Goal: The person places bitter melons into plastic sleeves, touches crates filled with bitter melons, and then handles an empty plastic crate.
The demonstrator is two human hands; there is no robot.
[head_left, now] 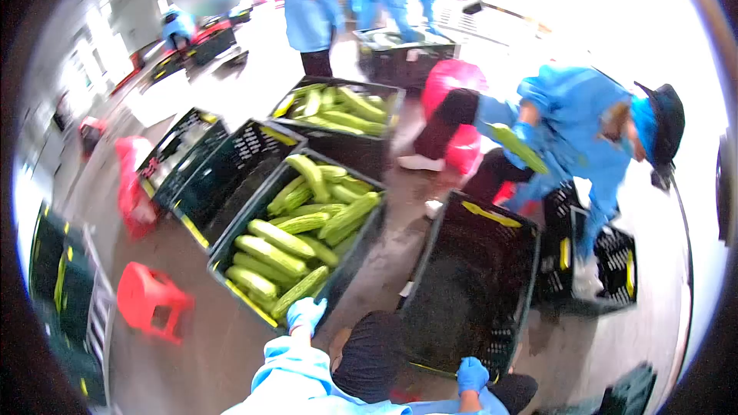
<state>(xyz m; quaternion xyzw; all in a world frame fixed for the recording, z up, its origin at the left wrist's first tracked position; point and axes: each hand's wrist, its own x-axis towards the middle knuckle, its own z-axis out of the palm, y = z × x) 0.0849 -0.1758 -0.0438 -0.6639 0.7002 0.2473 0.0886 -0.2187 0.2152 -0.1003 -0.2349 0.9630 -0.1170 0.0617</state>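
Note:
My left hand (306, 313), in a light blue glove, is at the near corner of a dark crate (352, 267) full of long green loofah gourds (279, 238). Its fingers close over the near end of one loofah gourd (301, 292), which lies at the front of the pile. My right hand (472, 374), in a blue glove, is closed beside my knee, at the near rim of a second dark crate (469, 284). Whatever those fingers hold, if anything, is hidden.
A co-worker (576, 119) bends at the right, holding a green gourd (519, 147) and reaching into a small black crate (623, 261). More crates (231, 177) stand at the left, near a red stool (152, 303). Other people in blue gowns (311, 8) work behind.

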